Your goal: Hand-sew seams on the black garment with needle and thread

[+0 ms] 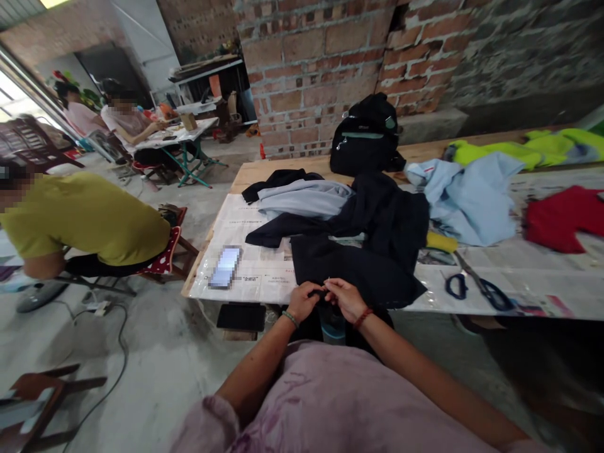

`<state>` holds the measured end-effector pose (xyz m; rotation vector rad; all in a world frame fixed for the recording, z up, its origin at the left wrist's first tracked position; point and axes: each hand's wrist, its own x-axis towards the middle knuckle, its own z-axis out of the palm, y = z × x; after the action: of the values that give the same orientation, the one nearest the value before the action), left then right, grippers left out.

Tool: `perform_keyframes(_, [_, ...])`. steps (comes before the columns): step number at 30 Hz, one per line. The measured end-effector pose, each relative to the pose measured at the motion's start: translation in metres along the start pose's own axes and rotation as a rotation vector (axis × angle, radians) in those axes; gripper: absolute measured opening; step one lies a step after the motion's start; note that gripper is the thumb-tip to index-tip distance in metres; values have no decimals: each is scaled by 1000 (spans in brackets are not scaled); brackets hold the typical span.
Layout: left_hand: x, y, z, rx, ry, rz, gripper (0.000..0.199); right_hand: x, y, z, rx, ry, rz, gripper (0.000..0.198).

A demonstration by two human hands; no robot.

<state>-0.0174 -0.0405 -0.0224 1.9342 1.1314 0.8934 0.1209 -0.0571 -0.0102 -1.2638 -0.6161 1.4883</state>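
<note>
At the table's front edge my left hand (303, 301) and my right hand (346, 299) meet, fingertips nearly touching. Thumb and finger of the right hand pinch a thin, pale, needle-like thing (329, 279), too small to make out well. The left hand's fingers are also closed in a pinch; what lies between them cannot be seen. Just beyond both hands, a piece of dark cloth (352, 267) is spread flat on the table, its front edge close to my wrists. More dark clothing (394, 211) is heaped behind it, with a grey garment (309, 198) on top.
Scissors (481, 283) and a yellow roll (441, 242) lie right of the cloth. A phone (225, 267) rests on the newspaper-covered table (264, 290) at left. Behind are a black backpack (365, 141), a light blue garment (476, 198) and a red cloth (564, 220). Several people sit to the left.
</note>
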Motion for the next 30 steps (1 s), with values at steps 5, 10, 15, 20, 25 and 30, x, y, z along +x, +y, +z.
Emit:
perform_keyframes(5, [2,0,0,68,-42,-20,20,6,4,5,1,73,-96,21])
perform_keyframes(10, [4,-3,0,73,-59,-4,17,13,0,9,68,108,-22,18])
perform_keyframes(15, [6,-3,-1,63,-82,13,16,14,-3,9,98,126,4,17])
perform_keyframes(20, [6,-1,-2,55,-90,9,15,13,-3,9,105,124,7,16])
perform_keyframes(25, [7,1,-4,61,-104,3,14,13,-1,10,115,141,-7,16])
perform_keyframes(30, [7,1,-4,67,-90,4,16,10,-5,10,115,148,-17,17])
